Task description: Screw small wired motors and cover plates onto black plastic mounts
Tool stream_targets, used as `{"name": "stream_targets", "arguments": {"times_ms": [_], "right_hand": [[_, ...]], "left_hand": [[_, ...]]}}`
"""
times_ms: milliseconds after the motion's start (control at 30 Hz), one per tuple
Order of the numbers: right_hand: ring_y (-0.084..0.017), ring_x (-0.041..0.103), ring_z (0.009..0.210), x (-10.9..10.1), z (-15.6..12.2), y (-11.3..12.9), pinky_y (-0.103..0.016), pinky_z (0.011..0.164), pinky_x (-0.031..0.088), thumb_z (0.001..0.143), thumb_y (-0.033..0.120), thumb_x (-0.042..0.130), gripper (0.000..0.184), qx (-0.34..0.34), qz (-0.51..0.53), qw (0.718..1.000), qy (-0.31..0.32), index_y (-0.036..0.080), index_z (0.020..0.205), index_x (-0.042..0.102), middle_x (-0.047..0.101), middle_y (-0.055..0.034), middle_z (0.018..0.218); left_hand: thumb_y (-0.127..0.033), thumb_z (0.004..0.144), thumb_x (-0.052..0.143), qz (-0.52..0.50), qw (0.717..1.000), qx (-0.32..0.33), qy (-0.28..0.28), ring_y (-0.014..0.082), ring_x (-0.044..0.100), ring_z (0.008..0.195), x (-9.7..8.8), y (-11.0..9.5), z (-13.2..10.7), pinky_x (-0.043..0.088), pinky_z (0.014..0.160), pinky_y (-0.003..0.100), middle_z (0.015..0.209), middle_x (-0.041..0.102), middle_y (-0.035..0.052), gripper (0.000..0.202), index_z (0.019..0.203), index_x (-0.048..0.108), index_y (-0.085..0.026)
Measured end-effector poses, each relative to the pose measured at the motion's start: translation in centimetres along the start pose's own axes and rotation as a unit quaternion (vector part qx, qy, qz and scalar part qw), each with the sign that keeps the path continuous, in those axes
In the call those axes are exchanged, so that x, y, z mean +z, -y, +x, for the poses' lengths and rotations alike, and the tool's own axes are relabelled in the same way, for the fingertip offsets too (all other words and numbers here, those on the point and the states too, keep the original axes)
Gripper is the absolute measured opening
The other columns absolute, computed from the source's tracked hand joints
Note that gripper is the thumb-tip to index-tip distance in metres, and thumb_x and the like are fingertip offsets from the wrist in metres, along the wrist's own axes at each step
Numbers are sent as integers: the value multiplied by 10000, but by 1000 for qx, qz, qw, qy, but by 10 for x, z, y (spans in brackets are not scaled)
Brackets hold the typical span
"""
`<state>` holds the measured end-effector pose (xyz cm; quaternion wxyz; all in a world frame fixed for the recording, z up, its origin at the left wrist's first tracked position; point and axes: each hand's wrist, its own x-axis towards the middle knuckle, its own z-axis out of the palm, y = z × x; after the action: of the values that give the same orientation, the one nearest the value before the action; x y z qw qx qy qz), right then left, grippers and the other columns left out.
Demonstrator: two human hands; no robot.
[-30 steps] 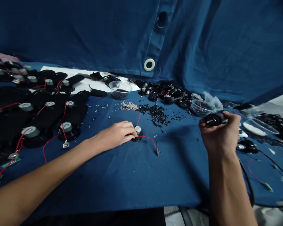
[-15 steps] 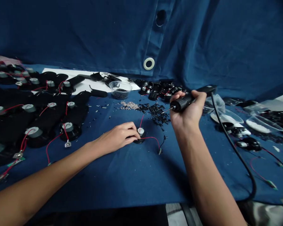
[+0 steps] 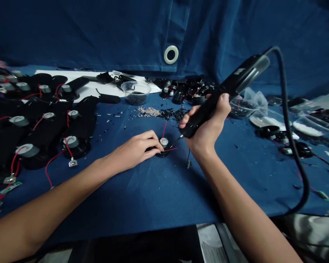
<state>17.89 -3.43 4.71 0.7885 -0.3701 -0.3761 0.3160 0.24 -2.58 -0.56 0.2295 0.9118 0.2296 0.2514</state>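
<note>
My left hand rests on the blue cloth, its fingertips closed on the edge of a small black round housing. A silver motor with red wires stands up from that housing. In my right hand is a black corded electric screwdriver, tilted, with its thin bit pointing down and left at the housing. The tip is close to the housing's right side; whether it touches cannot be made out. A small circuit board hangs on wires just right of the housing.
Black housings with motors and red wires cover the left side. Small silver screws and black pieces lie behind my hands, near a clear tub. More plastic tubs stand right. The screwdriver's cord loops down at right.
My right hand has brought the screwdriver left and down, tilting its rear end up, so the bit now points at the housing. My left hand stays on the housing. The view has shifted slightly.
</note>
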Motion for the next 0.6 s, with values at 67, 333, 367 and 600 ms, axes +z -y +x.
{"name": "stream_targets", "arguments": {"times_ms": [67, 333, 367, 600], "right_hand": [[-107, 496, 370, 3, -7, 0, -221, 324, 401, 861, 587, 326, 370, -11, 3, 1000, 21, 256, 899, 487, 467, 64, 545], [-102, 499, 394, 6, -18, -7, -230, 352, 413, 884, 551, 342, 315, -18, 1, 998, 59, 263, 916, 467, 483, 69, 583], [-98, 492, 383, 6, -18, -9, -226, 348, 403, 884, 556, 330, 317, -25, -4, 998, 56, 266, 914, 454, 474, 73, 580], [-95, 486, 363, 8, -21, -15, -220, 360, 378, 902, 518, 272, 280, -60, -41, 996, 61, 276, 912, 413, 451, 78, 563]], "left_hand": [[-232, 924, 506, 3, 1000, 2, 0, 127, 585, 880, 0, 0, 0, 455, 839, 271, 1006, 555, 24, 169, 974, 665, -207], [-217, 916, 523, 2, 1000, 9, -4, 129, 593, 865, -2, 0, 2, 454, 819, 264, 980, 572, 28, 158, 954, 673, -188], [-219, 916, 524, 1, 1000, 9, -5, 128, 594, 862, -1, 0, 2, 455, 818, 262, 981, 573, 29, 157, 955, 672, -185], [-210, 912, 528, -4, 1000, 9, -13, 119, 593, 849, 2, 2, 2, 451, 813, 253, 967, 570, 24, 152, 939, 674, -178]]}}
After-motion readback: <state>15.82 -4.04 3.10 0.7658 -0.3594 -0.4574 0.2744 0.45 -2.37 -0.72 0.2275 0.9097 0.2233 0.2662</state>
